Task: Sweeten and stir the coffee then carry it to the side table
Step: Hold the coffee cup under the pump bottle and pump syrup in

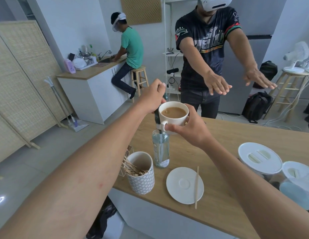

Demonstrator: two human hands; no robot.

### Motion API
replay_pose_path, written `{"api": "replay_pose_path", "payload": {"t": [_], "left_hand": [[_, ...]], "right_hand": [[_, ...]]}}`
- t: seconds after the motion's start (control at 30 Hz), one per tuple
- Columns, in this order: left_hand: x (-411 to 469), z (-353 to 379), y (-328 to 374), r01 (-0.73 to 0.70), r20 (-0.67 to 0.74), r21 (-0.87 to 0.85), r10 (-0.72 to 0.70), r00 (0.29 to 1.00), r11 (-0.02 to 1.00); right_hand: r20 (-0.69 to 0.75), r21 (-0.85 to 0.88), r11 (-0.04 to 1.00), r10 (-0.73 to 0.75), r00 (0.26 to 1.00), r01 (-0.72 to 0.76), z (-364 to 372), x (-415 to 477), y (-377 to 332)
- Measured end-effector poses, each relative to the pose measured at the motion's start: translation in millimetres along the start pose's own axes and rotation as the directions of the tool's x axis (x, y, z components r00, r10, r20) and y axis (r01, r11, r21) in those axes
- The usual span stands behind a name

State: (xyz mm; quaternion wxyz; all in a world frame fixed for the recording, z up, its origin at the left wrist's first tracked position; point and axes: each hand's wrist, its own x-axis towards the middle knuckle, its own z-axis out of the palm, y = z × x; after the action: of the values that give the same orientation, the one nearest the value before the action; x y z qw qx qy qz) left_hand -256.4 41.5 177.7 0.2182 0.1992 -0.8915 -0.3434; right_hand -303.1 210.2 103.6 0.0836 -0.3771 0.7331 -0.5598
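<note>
A white cup (173, 120) of milky brown coffee is held above the wooden counter (227, 152) by my right hand (188, 130), fingers on the handle and around the side. My left hand (154, 95) is closed on the dark pump head of a clear glass syrup bottle (161, 150), which stands on the counter just below and left of the cup. A white saucer (183, 185) lies nearer me, with a wooden stir stick (196, 187) resting across its right edge.
A patterned holder (141, 176) with several wooden sticks stands at the counter's left edge. White-lidded jars (259, 157) sit at the right. A person in a dark shirt stands across the counter with both arms stretched out. Another person sits at a sink at the back left.
</note>
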Motion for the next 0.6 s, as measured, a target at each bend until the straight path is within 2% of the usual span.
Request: {"api": "replay_pose_path", "payload": {"t": [0.6], "left_hand": [[0.6, 1.7, -3.6, -0.038, -0.053, 0.059, 0.041, 0.998, 0.998]], "right_hand": [[0.012, -0.011, 1.000, 0.009, 1.000, -0.009, 6.4, 4.1, 2.9]]}}
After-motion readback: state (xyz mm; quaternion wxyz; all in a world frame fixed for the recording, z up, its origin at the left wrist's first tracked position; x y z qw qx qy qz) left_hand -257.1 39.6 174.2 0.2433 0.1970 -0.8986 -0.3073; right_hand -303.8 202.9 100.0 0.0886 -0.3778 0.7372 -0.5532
